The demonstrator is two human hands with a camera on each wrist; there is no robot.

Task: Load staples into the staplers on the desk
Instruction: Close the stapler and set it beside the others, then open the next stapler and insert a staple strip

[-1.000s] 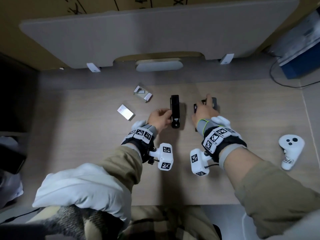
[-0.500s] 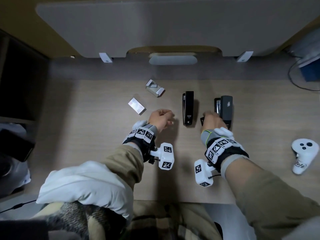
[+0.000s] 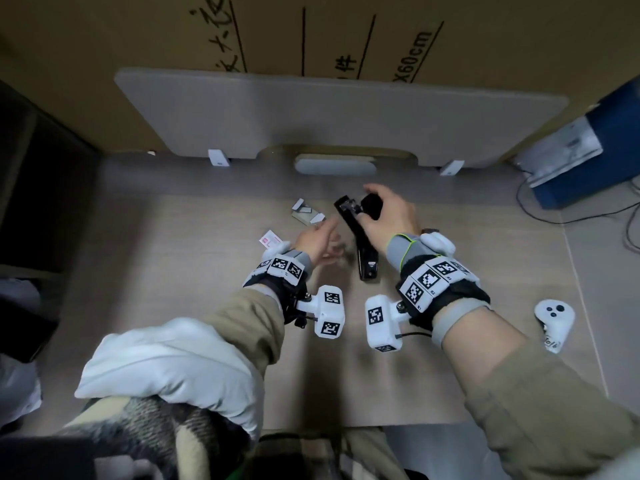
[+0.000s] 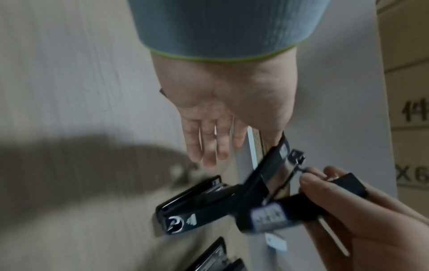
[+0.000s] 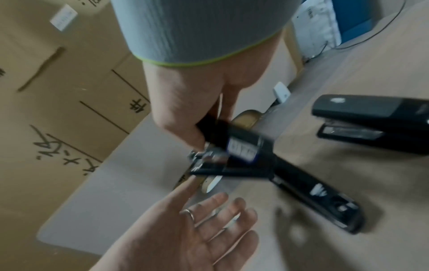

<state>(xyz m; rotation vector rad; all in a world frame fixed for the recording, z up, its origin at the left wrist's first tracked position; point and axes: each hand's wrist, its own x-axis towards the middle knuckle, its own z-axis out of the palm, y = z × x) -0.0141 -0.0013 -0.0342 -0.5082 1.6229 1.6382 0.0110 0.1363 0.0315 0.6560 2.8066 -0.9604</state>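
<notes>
The fingers (image 5: 199, 141) of the person's right hand (image 3: 388, 216) curl round the raised top cover of an opened black stapler (image 3: 356, 230), pinching it near its front end, where the metal staple channel shows; the picture is blurred there, so finer detail of the hold cannot be told. The stapler's base runs back toward the person, its rear end lying on the table (image 3: 173, 306), while the opened parts stand tilted above the surface. Just beside it, the left hand (image 3: 317, 239) hovers palm up with fingers straight and spread, a ring on one of them, holding nothing; one fingertip reaches toward the stapler's front end, and whether it touches cannot be told. In the right wrist view a second black stapler (image 5: 371, 121) lies closed on the table, apart from the first. Beyond the left hand lies an opened staple box (image 3: 308, 213), its flaps up, and near the left wrist a small white and red staple packet (image 3: 270, 239) rests flat. Both wrists wear grey cuffs and black bands carrying white marker blocks. A white handheld controller (image 3: 554, 320) sits on the table at the person's right. A pale grey board (image 3: 339, 116) stands along the far edge of the table, a printed cardboard box (image 3: 311, 29) behind it, and a blue box (image 3: 595, 150) with cables at far right.
</notes>
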